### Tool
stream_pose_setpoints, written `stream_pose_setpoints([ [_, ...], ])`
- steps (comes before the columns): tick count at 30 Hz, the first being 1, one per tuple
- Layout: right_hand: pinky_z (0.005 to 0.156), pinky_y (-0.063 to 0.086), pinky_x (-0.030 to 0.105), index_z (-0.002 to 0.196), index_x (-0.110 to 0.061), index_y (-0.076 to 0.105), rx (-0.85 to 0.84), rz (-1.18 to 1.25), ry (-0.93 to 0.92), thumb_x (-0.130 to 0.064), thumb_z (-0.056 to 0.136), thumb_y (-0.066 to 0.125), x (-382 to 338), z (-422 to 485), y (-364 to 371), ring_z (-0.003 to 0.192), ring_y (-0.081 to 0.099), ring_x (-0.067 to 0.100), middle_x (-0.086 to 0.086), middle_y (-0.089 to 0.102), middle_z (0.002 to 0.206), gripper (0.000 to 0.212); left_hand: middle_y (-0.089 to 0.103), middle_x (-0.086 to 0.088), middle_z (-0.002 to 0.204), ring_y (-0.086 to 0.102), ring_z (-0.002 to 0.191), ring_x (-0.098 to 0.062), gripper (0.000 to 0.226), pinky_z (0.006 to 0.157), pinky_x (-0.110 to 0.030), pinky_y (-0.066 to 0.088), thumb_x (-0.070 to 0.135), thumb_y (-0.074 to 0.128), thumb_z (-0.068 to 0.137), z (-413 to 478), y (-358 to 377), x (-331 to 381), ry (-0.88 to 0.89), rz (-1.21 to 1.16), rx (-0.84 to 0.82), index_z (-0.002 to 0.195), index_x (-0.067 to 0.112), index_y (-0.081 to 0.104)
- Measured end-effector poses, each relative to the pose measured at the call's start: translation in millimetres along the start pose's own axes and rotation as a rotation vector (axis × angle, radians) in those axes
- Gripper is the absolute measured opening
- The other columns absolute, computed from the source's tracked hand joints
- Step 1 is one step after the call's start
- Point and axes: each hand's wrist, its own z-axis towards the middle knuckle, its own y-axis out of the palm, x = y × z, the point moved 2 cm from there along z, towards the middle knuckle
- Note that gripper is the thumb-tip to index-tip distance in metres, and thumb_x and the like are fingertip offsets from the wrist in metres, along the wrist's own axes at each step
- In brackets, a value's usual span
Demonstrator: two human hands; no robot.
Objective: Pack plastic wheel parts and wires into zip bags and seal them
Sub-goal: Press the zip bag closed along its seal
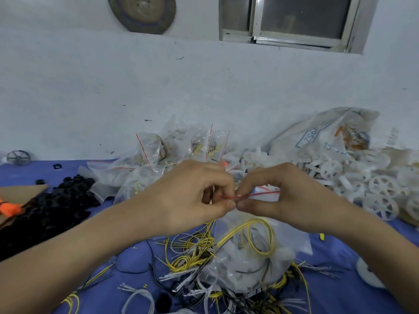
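Blue cloth table cover (22, 175) sits under everything. Big printed white sack (317, 137) is beyond your right hand (283, 196), with a heap of white spoked plastic wheels (362, 186) just right of that hand. Pile of small black plastic parts (52, 207) is left of your left hand (192, 196). Filled clear zip bags (163, 150) are stacked just beyond both hands. Clear zip bag with yellow wire coil and white parts (249, 245) hangs below your hands. Both hands pinch its red zip strip (260, 194), thumbs meeting. Loose yellow, white and black wires (192, 250) lie beneath.

Round disc (141, 13) on wall, window (294, 19) top rt, cardboard (20, 193) at left edge.
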Motion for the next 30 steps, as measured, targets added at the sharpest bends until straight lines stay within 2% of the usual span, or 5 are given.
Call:
stream_pose_setpoints([
  [7,0.069,0.043,0.018,0.073,-0.027,0.067,0.006,0.021,0.065,-0.019,0.082,0.071,3.0,-1.2,-0.1,0.074,0.060,0.002,-0.012,0.067,0.076,0.013,0.050,0.008,0.065,0.048,0.060,-0.007,0.013,0.054,-0.014,0.034,0.017,0.068,0.078,2.1,7.5,-0.5,-0.029,0.020,0.026,0.069,0.019,0.058],
  [9,0.073,0.044,0.024,0.074,-0.026,0.066,0.034,-0.018,0.044,-0.021,0.082,0.071,2.8,-3.5,-0.2,0.076,0.060,0.006,-0.009,0.067,0.077,0.011,0.050,0.006,0.065,0.048,0.059,-0.008,0.010,0.053,-0.014,0.034,0.022,0.064,0.076,2.1,7.6,-0.4,-0.037,0.006,0.029,0.068,0.019,0.058],
  [13,0.070,0.038,0.010,0.075,-0.030,0.061,0.063,-0.080,0.007,-0.014,0.081,0.072,4.6,-9.2,-3.7,0.076,0.057,-0.002,-0.014,0.064,0.076,0.020,0.049,0.006,0.063,0.048,0.059,-0.010,0.013,0.062,-0.002,0.034,0.023,0.060,0.075,1.0,7.9,-2.6,-0.038,-0.005,0.040,0.065,0.024,0.052],
  [18,0.073,0.042,0.017,0.077,-0.023,0.065,0.025,-0.030,0.043,-0.013,0.081,0.072,5.3,-8.7,4.7,0.079,0.059,0.003,-0.011,0.065,0.078,0.013,0.048,0.010,0.074,0.045,0.067,-0.005,0.011,0.060,-0.035,0.045,0.037,0.053,0.075,-1.3,17.4,-2.9,-0.028,0.162,0.011,0.073,0.026,0.056],
  [30,0.075,0.037,0.011,0.078,-0.029,0.060,-0.046,-0.098,0.031,-0.018,0.086,0.067,5.1,-4.1,4.5,0.083,0.055,0.000,-0.018,0.059,0.075,0.015,0.044,0.009,0.068,0.044,0.063,-0.006,0.015,0.057,-0.033,0.041,0.034,0.052,0.079,-4.8,24.2,-8.7,-0.006,0.081,0.043,0.068,0.025,0.050],
])
